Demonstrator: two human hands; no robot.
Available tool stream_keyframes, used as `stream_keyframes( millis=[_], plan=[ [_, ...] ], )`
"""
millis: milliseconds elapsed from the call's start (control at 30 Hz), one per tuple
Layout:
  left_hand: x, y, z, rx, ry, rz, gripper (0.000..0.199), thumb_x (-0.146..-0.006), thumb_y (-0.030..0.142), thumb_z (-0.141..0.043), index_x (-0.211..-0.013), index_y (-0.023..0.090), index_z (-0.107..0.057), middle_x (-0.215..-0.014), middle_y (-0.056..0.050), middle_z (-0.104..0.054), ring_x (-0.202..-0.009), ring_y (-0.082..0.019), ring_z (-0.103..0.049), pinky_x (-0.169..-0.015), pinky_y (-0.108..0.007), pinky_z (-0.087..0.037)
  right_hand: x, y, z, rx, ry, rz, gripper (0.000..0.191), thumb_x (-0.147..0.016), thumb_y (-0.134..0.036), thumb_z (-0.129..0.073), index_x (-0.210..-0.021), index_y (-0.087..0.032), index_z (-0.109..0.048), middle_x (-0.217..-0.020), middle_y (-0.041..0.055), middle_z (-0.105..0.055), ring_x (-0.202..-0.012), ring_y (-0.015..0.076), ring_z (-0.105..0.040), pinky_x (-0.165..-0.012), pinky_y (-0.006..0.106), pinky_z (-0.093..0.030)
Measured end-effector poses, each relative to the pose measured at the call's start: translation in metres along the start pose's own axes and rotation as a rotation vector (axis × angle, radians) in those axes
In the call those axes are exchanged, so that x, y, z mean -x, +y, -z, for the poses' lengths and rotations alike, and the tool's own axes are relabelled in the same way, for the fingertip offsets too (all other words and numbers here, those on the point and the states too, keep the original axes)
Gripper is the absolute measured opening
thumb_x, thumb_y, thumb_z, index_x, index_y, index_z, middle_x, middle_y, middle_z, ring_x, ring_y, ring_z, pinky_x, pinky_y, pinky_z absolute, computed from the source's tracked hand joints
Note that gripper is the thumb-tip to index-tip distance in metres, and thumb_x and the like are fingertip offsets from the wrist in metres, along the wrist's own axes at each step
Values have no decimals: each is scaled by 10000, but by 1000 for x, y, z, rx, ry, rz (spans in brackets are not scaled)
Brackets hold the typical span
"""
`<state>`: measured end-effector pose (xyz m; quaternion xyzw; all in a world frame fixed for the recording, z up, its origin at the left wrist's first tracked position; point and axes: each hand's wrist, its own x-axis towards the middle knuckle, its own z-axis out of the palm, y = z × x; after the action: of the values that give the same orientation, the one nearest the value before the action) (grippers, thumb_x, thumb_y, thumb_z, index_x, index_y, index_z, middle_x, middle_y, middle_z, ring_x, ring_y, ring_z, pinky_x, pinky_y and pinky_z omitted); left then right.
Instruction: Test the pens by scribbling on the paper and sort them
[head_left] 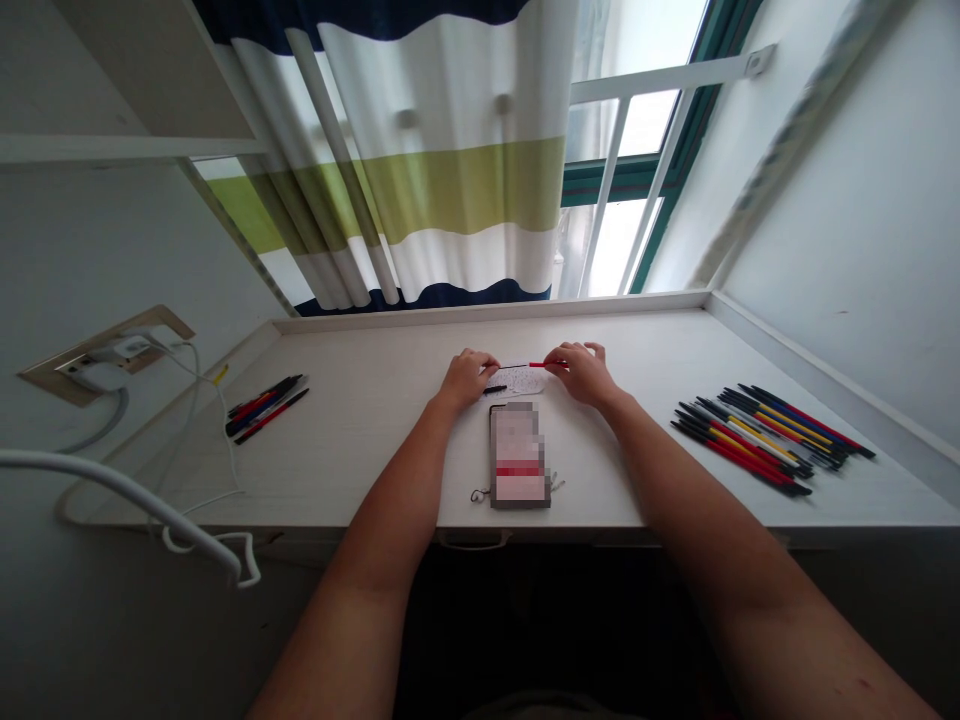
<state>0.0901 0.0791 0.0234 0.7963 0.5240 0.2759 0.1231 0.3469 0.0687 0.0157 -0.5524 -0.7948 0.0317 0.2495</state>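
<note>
The right hand (pixel 583 373) sits at the middle of the desk (pixel 375 345), its fingertips (pixel 561 365) closed narrowly on a red pen (pixel 544 365). The left hand (pixel 466 380) is just beside the pen's other end, with its fingers (pixel 489 363) curled inward and nearly closed. At this size I cannot tell whether they touch the pen.

The pen lies across the space between the hands, its long axis running left to right, almost level and roughly parallel to the desk's far edge. Its red section shows nearest the right hand, while the stretch toward the left hand is thin and hard to make out. It is held just above a small sheet of paper (pixel 519 380) covered in dark handwriting, and I cannot tell whether it touches the sheet.

A short black pen piece (pixel 493 389) lies by the sheet's left edge, just below the left fingers. Nearer the person is a rectangular item (pixel 519 455), blurred beyond naming, with a small cord (pixel 477 495) at its left and keys (pixel 556 485) at its right.

A bundle of pens (pixel 266 408) lies to the left, and a larger fan of black, red and yellow pens (pixel 772 435) lies to the right.
</note>
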Motion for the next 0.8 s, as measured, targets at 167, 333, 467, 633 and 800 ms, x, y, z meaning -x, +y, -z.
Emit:
stream_keyframes(
  millis=[167, 333, 467, 633, 800],
  plan=[
    [0, 3, -1, 4, -10, -34, 185, -959, 247, -609, -999, 216, -787, -1037, -81, -766, -1083, -270, -635, -1037, -439, -486, 1, -5, -4, -15, 10, 28, 229, -997, -280, -497, -938, -245, -715, -1091, 89, -738, -1116, 300, -629, -1129, 555, -220],
    [1, 13, -8, 85, 27, -119, 211, -982, 297, -601, -1096, 226, -764, -1064, -62, -776, -1087, -247, -651, -1044, -415, -483, -1, -17, -15, -116, 28, 93, 183, -990, -268, -509, -950, -252, -687, -1068, 66, -753, -1052, 272, -655, -1136, 527, -241],
    [2, 14, -2, 80, 157, -84, 328, -1022, 348, -539, -1296, 220, -667, -1194, -74, -749, -1175, -250, -624, -1109, -442, -422, -4, -11, -20, -218, 68, 6, 136, -961, -272, -554, -927, -256, -685, -1015, 38, -775, -979, 252, -675, -1115, 515, -290],
    [4, 3, 16, -27, -59, -67, 245, -891, 382, -705, -1073, 224, -749, -1186, -77, -735, -1217, -307, -578, -1115, -491, -406, -5, 12, -21, -355, 155, -96, 86, -910, -297, -617, -891, -260, -691, -973, 26, -784, -909, 243, -681, -1077, 521, -375],
    [4, -2, 15, -90, -234, -92, 113, -849, 341, -743, -907, 264, -803, -1128, -69, -736, -1201, -322, -575, -1114, -505, -413, -7, 17, -22, -747, 206, -119, 167, -885, -403, -646, -911, -238, -640, -985, 79, -775, -956, 252, -698, -946, 459, -517]
  ],
)
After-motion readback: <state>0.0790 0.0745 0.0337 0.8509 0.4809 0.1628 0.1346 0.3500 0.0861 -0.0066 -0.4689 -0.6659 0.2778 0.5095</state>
